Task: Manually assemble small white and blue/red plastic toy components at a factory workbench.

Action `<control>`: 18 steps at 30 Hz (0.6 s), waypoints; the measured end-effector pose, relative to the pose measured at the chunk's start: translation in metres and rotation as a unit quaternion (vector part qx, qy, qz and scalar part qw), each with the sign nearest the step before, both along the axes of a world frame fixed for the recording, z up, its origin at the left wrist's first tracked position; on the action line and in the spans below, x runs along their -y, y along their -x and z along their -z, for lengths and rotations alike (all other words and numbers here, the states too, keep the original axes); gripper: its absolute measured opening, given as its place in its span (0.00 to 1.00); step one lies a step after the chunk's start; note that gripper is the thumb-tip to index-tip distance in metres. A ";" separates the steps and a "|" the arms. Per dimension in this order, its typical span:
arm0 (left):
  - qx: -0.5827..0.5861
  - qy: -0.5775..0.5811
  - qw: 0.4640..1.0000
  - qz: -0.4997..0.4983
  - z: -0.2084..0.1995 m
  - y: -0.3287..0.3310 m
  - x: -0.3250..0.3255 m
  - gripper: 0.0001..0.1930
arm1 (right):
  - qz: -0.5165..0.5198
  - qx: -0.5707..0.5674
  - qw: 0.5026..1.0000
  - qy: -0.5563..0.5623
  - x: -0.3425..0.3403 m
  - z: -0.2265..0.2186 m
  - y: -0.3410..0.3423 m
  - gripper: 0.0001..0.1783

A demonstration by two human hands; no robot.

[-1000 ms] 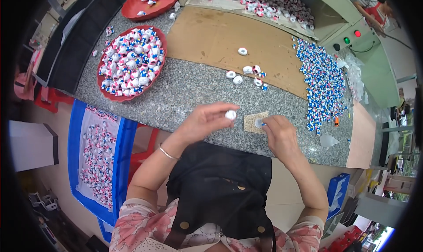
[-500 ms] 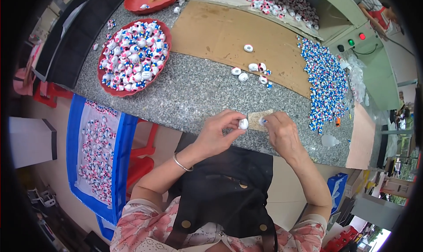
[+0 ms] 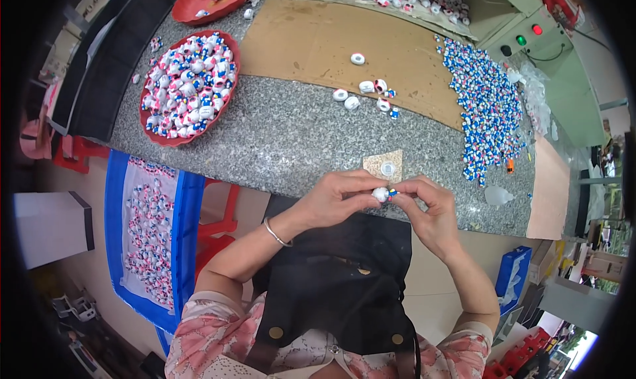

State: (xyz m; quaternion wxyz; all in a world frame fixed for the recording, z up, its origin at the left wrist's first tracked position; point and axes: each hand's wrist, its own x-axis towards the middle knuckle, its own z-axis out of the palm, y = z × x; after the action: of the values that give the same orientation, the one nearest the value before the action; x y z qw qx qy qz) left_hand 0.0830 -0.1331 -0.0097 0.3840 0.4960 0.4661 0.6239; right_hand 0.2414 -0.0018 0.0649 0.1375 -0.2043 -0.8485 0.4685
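Note:
Close to the counter's near edge, my left hand [image 3: 339,197] pinches a small white toy figure head [image 3: 380,194]. My right hand [image 3: 432,210] meets it from the other side, thumb and fingers closed on a tiny blue-and-yellow toy body [image 3: 391,194], which touches the head or nearly so. Fingertips hide part of both pieces. Just beyond the hands lies a speckled tan square pad [image 3: 372,161] bearing a white round piece [image 3: 388,170]. Farther off, several white toy heads [image 3: 352,103] and a few blue pieces [image 3: 394,113] are scattered by a cardboard sheet [image 3: 311,48].
A red bowl [image 3: 236,81] heaped with finished-looking figures stands at left, another red bowl [image 3: 218,13] behind it. Blue pieces [image 3: 487,101] form a large pile at right, beside a green machine housing [image 3: 563,101]. A blue crate [image 3: 189,240] of small pieces sits lower left.
My right hand has left the speckled pad and come to the left hand, now with the blue-and-yellow body. The white head has turned and moved slightly right. The whole view has shifted a little.

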 end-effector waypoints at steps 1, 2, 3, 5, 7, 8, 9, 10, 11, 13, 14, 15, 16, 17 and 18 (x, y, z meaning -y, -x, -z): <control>0.000 0.002 1.000 0.001 -0.003 0.000 0.000 0.16 | 0.001 0.000 1.000 0.002 0.002 -0.001 0.000 0.07; 0.093 0.050 0.994 0.038 -0.009 0.000 0.001 0.14 | -0.014 -0.033 0.999 -0.037 0.004 -0.002 0.002 0.06; 0.185 0.096 0.975 0.073 -0.014 0.000 0.002 0.13 | -0.030 -0.066 0.994 -0.077 0.006 -0.002 0.002 0.06; 0.156 0.098 0.980 0.073 -0.020 0.000 0.003 0.12 | -0.035 -0.056 0.996 -0.068 0.007 -0.002 -0.001 0.07; 0.126 0.095 0.985 0.076 -0.021 -0.001 0.003 0.12 | -0.036 -0.046 0.996 -0.065 0.007 -0.003 -0.003 0.07; 0.135 0.113 0.982 0.074 -0.019 -0.003 0.002 0.12 | -0.030 -0.044 0.997 -0.056 0.008 -0.002 -0.004 0.06; 0.145 0.129 0.978 0.074 -0.018 -0.005 0.003 0.11 | -0.022 -0.041 0.998 -0.048 0.009 -0.001 -0.004 0.06; 0.144 0.118 0.979 0.086 -0.013 -0.004 0.003 0.11 | -0.012 -0.038 0.997 -0.060 0.010 0.002 -0.005 0.06; 0.122 0.133 0.980 0.087 -0.009 -0.001 0.005 0.11 | -0.020 -0.021 0.998 -0.047 0.012 0.004 -0.005 0.06; 0.098 0.133 0.981 0.103 -0.007 0.002 0.006 0.11 | -0.012 -0.001 0.999 -0.049 0.013 0.008 -0.001 0.07; 0.132 0.161 0.974 0.090 -0.011 0.002 0.009 0.11 | -0.029 -0.011 0.999 -0.016 0.014 0.011 0.003 0.08; 0.165 0.189 0.965 0.076 -0.015 0.006 0.009 0.12 | -0.047 -0.022 0.998 0.018 0.011 0.013 0.002 0.08; 0.066 0.170 0.982 0.050 -0.019 0.018 0.011 0.11 | -0.041 -0.021 0.999 0.010 0.005 0.012 -0.001 0.08; -0.033 0.151 0.988 0.022 -0.022 0.032 0.013 0.11 | 0.000 -0.032 0.999 -0.028 -0.003 0.013 -0.005 0.08; -0.084 0.136 0.986 -0.046 -0.030 0.046 0.017 0.11 | 0.040 -0.043 0.996 -0.063 -0.012 0.016 -0.010 0.09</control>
State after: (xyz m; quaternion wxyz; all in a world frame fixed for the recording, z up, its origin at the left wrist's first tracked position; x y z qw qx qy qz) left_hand 0.0372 -0.1500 0.0201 0.3786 0.4677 0.5996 0.5276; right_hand 0.2511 0.0106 0.0487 0.2049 -0.2084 -0.8610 0.4162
